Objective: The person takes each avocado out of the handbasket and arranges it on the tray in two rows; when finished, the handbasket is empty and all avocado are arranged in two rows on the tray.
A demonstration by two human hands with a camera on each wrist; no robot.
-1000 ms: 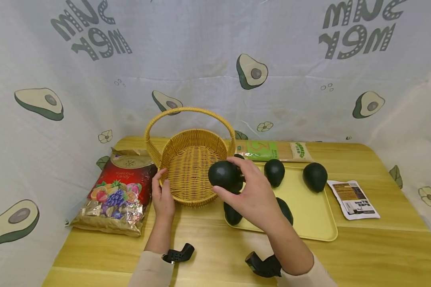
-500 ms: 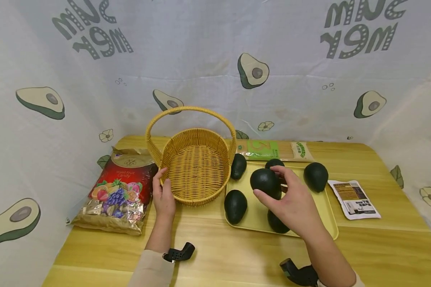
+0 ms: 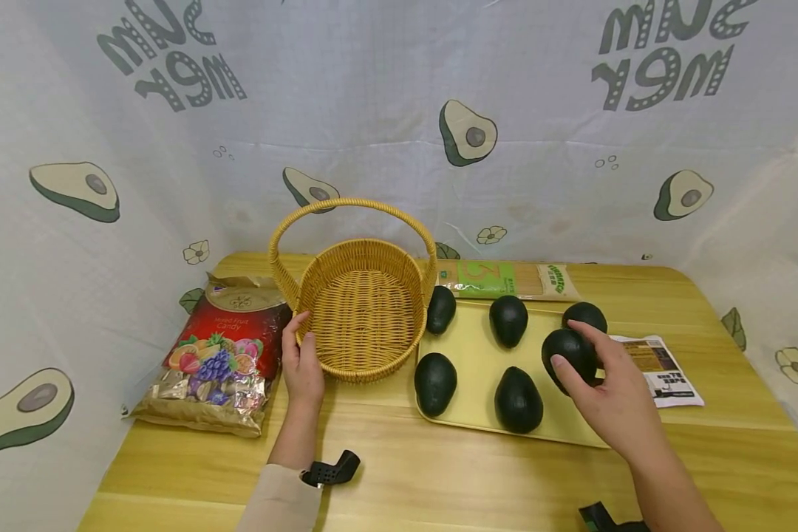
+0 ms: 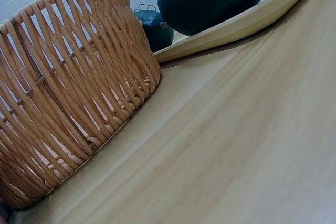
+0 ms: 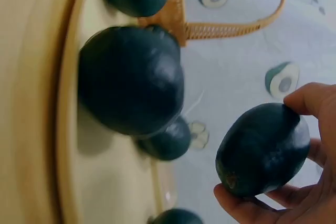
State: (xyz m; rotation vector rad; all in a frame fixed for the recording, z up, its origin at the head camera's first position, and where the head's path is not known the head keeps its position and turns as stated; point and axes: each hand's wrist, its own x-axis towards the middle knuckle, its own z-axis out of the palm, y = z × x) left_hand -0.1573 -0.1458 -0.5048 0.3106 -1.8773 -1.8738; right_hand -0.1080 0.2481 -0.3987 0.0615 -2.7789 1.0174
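Note:
My right hand (image 3: 612, 399) holds a dark green avocado (image 3: 570, 357) between thumb and fingers. It hovers over the right part of the yellow tray (image 3: 475, 355), overlapping another avocado (image 3: 584, 316) in the head view. The right wrist view shows the held avocado (image 5: 262, 150) gripped at its sides by the thumb and fingers. Several more avocados lie spaced out on the tray, one near its front left corner (image 3: 435, 384) and one at the front middle (image 3: 519, 400). My left hand (image 3: 302, 373) rests against the front left side of the wicker basket (image 3: 362, 318), fingers fairly straight.
A red and gold bag of fruit candy (image 3: 222, 355) lies left of the basket. Behind the tray is a long pack of noodles (image 3: 505, 280). A white and brown pouch (image 3: 661, 373) lies right of the tray, partly behind my right hand. The basket's tall handle (image 3: 352, 202) arches upward.
My right hand has carried the avocado from beside the basket rightward across the tray to its right end. My left hand and the basket have stayed in place.

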